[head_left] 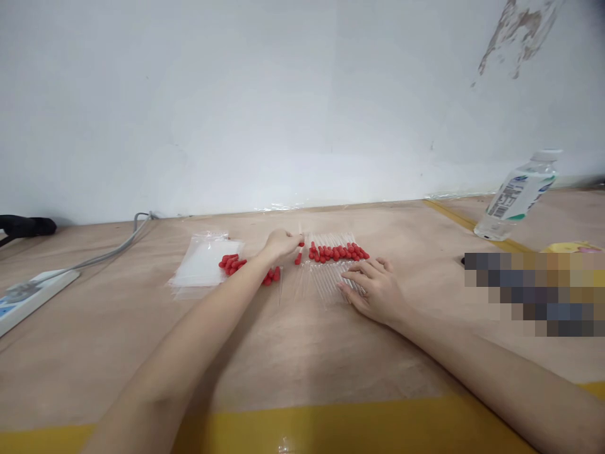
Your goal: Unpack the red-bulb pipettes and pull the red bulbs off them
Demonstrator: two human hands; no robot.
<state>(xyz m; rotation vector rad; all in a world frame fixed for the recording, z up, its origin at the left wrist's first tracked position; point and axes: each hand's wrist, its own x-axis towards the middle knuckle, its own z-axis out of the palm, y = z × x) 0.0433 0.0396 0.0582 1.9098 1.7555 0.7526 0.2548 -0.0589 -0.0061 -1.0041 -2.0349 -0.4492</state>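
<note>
My left hand (282, 242) reaches past the loose pile, fingers pinched on a thin clear dropper with a red bulb (301, 241). Just below its fingertips lies another red bulb (297, 258). To the right is a bundle of red-bulbed droppers (338, 252), their bulbs bunched in a row and clear tubes pointing away. Clear thin tubes (326, 284) also extend on the near side of that row. My right hand (375, 289) rests at their right edge, fingers apart and touching some tubes. A pile of red bulbs (231, 263) is partly hidden behind my left forearm.
Clear plastic bags (201, 261) lie stacked left of the red pile. A white power strip (38, 293) with a grey cable (113, 248) is farther left. At the right stand a tilted-looking water bottle (517, 198) and a yellow item (574, 248) beside a blurred-out patch. A wall (283, 126) closes the back.
</note>
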